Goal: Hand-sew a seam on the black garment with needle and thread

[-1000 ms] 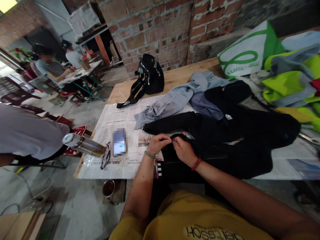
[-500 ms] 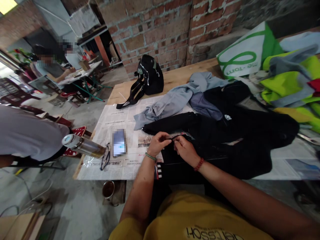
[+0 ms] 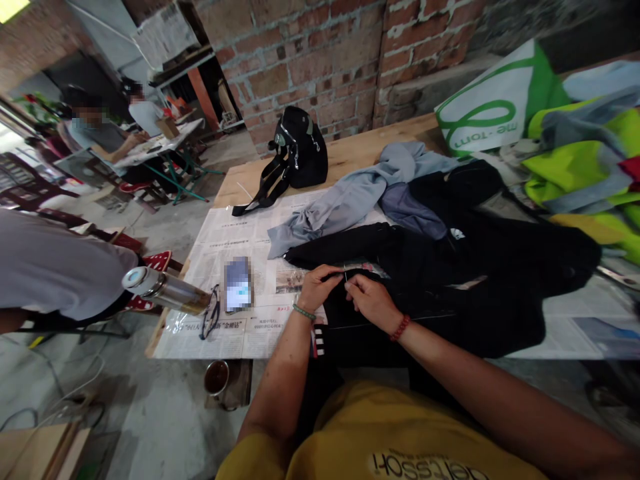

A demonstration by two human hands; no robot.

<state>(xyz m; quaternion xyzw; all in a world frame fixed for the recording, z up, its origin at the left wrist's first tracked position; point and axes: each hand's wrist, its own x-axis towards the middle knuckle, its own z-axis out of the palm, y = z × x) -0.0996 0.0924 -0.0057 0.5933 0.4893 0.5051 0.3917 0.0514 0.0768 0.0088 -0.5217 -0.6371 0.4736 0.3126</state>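
My right hand (image 3: pixel 370 301), with a red bead bracelet on the wrist, pinches a thin, pale needle (image 3: pixel 345 275) that points up from the fingertips. Facing it, my left hand (image 3: pixel 318 287) wears a green bracelet and is closed in a pinch on the edge of a black garment (image 3: pixel 480 267). The needle's tip is close to the left fingertips; whether it touches the cloth is too small to tell. The garment spreads over the table's front right part, a striped piece of trim (image 3: pixel 319 341) showing below my left hand. Grey cloth (image 3: pixel 345 193) lies behind it.
Newspaper (image 3: pixel 200 243) under clear plastic covers the table. A phone (image 3: pixel 238 285), eyeglasses (image 3: pixel 212 313) and a bottle (image 3: pixel 167 291) lie left. A black bag (image 3: pixel 306 150) stands behind, a green-white bag (image 3: pixel 493 100) and yellow-green clothes (image 3: pixel 570 173) at right. A person's shirt (image 3: pixel 60 267) is nearby.
My right hand has drawn slightly down and away from the left fingertips, and the needle now shows upright between them. The left fingers have straightened a little.
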